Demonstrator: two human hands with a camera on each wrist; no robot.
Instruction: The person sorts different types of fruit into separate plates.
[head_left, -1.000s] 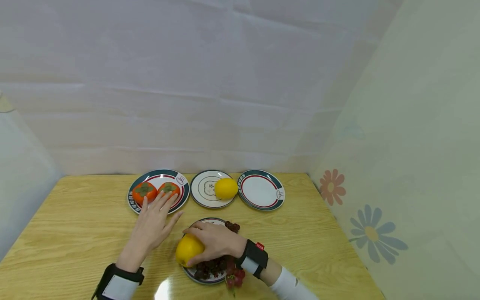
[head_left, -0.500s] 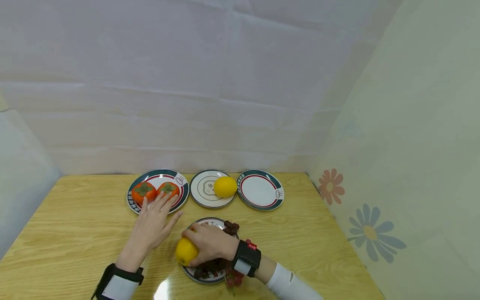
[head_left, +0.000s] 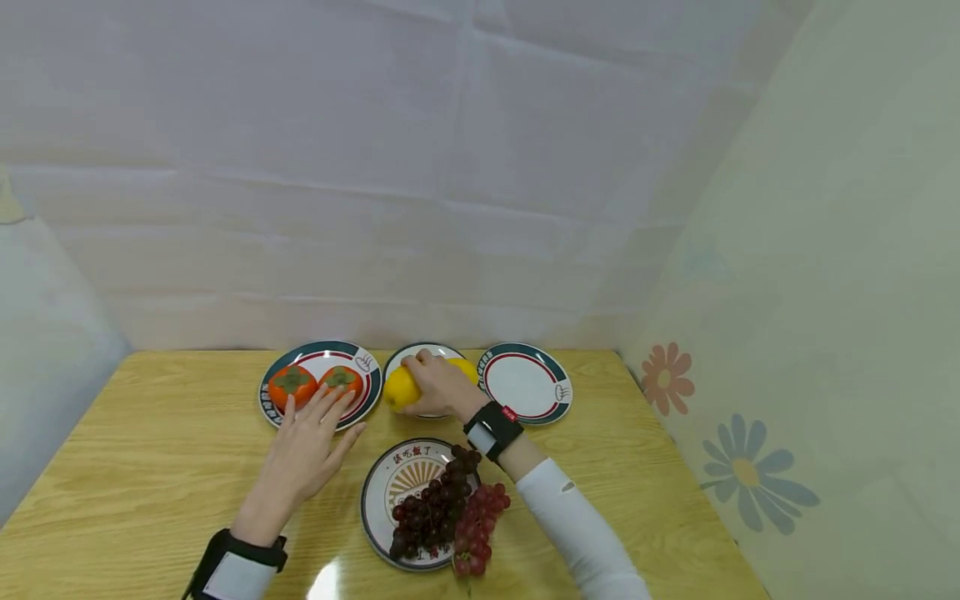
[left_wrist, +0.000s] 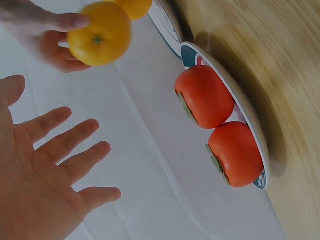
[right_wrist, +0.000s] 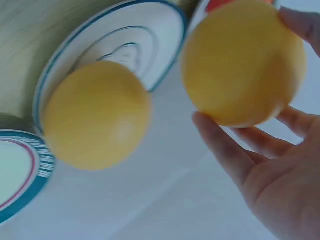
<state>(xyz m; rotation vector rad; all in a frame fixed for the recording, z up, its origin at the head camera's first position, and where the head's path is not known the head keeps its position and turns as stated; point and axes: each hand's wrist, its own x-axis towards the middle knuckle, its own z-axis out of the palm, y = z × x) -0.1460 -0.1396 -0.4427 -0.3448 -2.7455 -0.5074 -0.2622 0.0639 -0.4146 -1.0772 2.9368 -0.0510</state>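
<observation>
My right hand (head_left: pixel 444 387) holds an orange (left_wrist: pixel 102 35) by its sides, fingers and thumb curled round it. This fruit is over the left part of the middle back plate (right_wrist: pixel 167 40), raised beside a second orange (right_wrist: pixel 97 117) on that plate. My left hand (head_left: pixel 303 454) is spread with its fingers apart, holding nothing. In the head view its fingertips overlap the nearer of two persimmons (head_left: pixel 293 384); the left wrist view shows a gap between the fingers and the fruit. Both persimmons sit on the left back plate (head_left: pixel 330 347).
A green-rimmed plate (head_left: pixel 523 385) with nothing on it stands at the back right. Nearer me is a printed plate (head_left: pixel 381 492) bearing dark grapes (head_left: pixel 431 510), with red grapes (head_left: pixel 482 527) at its right edge. Behind the wooden table (head_left: pixel 187 450) hangs a pale sheet (head_left: pixel 337 167).
My right hand has lifted the orange off the grape plate and carried it away from me to the middle back plate, uncovering the grapes. My left hand has stayed in place.
</observation>
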